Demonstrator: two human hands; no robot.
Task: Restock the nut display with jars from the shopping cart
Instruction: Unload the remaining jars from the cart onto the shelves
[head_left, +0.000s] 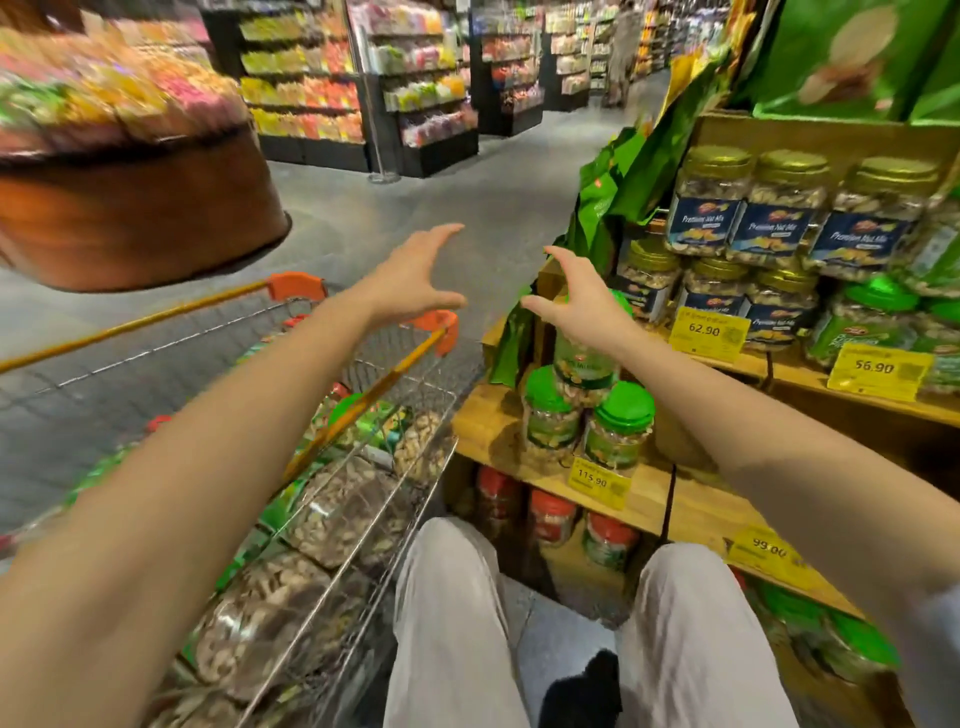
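Beside display (479, 427): left hand (415, 283), right hand (577, 307).

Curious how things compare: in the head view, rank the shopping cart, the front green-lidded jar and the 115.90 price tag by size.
1. shopping cart, by far, though it is also nearest.
2. front green-lidded jar.
3. 115.90 price tag, right below that jar, so this pair compares fairly.

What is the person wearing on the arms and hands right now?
Both forearms are bare. The left hand and right hand have no gloves, and no ring, watch or band shows on either. A pale grey sleeve edge appears on the right upper arm at the frame's corner; no sleeve shows on the left arm.
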